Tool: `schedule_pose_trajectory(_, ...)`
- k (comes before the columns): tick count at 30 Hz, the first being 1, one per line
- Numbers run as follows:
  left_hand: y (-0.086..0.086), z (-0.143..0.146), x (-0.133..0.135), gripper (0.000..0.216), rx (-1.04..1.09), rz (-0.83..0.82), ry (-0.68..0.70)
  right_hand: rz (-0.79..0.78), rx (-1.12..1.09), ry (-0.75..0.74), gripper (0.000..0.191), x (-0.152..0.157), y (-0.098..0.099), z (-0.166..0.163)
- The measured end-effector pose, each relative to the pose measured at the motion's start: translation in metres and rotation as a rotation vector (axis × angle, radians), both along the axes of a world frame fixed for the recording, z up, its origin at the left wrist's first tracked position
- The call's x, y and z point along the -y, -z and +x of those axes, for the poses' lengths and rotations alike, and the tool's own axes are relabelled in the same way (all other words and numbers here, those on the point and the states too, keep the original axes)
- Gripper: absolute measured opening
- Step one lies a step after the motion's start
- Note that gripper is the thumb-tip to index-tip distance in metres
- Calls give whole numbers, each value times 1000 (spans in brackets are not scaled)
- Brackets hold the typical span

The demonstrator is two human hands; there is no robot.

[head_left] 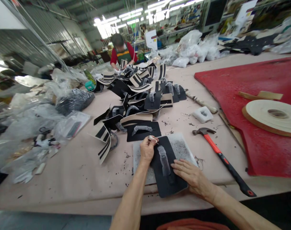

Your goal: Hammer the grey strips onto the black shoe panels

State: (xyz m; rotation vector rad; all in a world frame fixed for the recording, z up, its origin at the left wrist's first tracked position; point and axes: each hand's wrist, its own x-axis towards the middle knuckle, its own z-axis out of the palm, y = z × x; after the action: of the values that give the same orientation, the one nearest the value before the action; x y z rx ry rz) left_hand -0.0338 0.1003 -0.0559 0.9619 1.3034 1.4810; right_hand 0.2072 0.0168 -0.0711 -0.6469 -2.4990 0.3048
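Note:
In front of me lies a black panel [168,183] with a plastic-wrapped handle [164,161] along its middle. My left hand [147,150] is closed at the panel's upper left edge, pinching a small white pen-like tool [152,138] whose tip points at the panel. Fingers stretched out, my right hand [190,175] rests flat on the panel's right edge. Beneath the panel is a speckled white slab [182,148]. Just beyond it sits another black panel [133,135] with a wrapped handle.
Right of my hands lies a claw hammer [218,151]. Past it are a white block [202,114], a red sheet [257,153] and a tape roll [255,111]. Striped panels [135,80] pile up ahead. Plastic bags [40,118] fill the left; a co-worker [123,51] is behind.

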Motion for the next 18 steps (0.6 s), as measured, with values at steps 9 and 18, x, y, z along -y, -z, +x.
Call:
schedule_pose_trajectory(9, 9, 1, -1, 34, -93, -19, -9, -34, -40, 12, 58, -2, 1, 0)
schedule_pose_trajectory(18, 6, 0, 0, 22, -217, 0, 42, -36, -13, 8, 52, -4, 3, 1)
